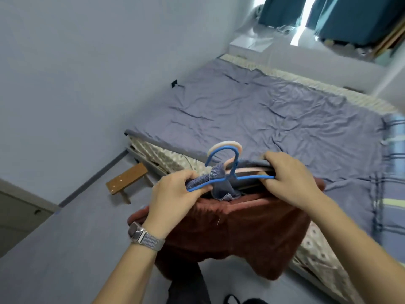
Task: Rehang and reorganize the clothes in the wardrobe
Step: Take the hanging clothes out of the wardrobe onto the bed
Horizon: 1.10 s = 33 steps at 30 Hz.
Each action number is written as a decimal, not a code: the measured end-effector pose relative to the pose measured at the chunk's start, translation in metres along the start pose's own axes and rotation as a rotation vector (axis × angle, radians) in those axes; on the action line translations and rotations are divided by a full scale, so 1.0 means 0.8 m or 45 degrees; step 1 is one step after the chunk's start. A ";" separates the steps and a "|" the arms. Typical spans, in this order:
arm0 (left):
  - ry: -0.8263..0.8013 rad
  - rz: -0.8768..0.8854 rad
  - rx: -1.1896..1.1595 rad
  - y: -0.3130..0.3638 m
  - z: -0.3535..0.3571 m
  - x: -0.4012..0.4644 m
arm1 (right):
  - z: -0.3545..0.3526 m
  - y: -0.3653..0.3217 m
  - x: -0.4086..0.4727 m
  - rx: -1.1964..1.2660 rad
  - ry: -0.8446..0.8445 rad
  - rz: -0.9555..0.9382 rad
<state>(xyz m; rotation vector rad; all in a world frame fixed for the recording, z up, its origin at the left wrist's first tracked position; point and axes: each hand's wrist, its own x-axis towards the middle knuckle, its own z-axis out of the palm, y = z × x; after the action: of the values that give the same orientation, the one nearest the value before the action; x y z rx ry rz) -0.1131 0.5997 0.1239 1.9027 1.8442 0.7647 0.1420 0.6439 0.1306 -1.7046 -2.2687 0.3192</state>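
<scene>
I hold a bundle of clothes on hangers in front of me, over the near corner of the bed. My left hand curls round the left arm of the blue hanger, fingers folded under the wire with a bit of denim bunched against them. My right hand grips the right end of the same hanger together with the pink hanger behind it; my fingertips wrap under and I can't see them. The two hooks stand up together, the pink one just behind the blue.

The denim is draped round the neck of the blue hanger, and most of it is tucked down out of sight. A rust-brown garment hangs below my hands. Which hanger carries it I can't tell, since its top edge is hidden behind my wrists. Something dark and flat lies between the hangers, too covered to make out.

A watch sits on my left wrist. A wooden stool stands on the floor beside the bed. Teal curtains at the far end are blurred, and a plaid cloth is cut off at the right edge.
</scene>
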 end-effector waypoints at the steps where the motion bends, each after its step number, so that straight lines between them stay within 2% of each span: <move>1: -0.027 0.011 -0.023 -0.001 0.008 0.029 | -0.003 0.009 0.020 -0.017 0.005 0.044; 5: -0.108 0.100 -0.085 -0.010 0.043 0.150 | -0.003 0.051 0.099 -0.107 0.015 0.227; 9: -0.211 0.238 -0.103 -0.002 0.060 0.281 | -0.020 0.087 0.177 -0.071 0.048 0.390; 15: -0.212 0.632 -0.048 0.075 0.051 0.498 | -0.104 0.140 0.305 0.024 0.174 0.466; 17: -0.200 0.693 -0.018 0.098 0.063 0.568 | -0.120 0.169 0.353 0.039 0.247 0.495; 20: -0.285 0.651 0.101 0.098 0.116 0.647 | -0.094 0.223 0.417 0.061 0.226 0.546; 23: -0.433 0.571 0.214 0.056 0.192 0.687 | -0.018 0.281 0.463 0.078 0.021 0.529; 26: -0.472 0.416 0.288 0.014 0.269 0.712 | 0.054 0.340 0.500 0.069 -0.117 0.526; 30: -0.500 0.241 0.336 0.008 0.356 0.767 | 0.110 0.427 0.560 0.109 -0.196 0.628; 33: -0.478 0.138 0.359 0.025 0.414 0.823 | 0.134 0.493 0.609 0.188 -0.147 0.692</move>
<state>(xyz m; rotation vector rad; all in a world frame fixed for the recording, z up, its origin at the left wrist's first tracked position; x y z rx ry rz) 0.1006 1.2852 -0.0438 2.1550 1.6892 0.1597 0.3311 1.2208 -0.0590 -2.2419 -1.7558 0.6934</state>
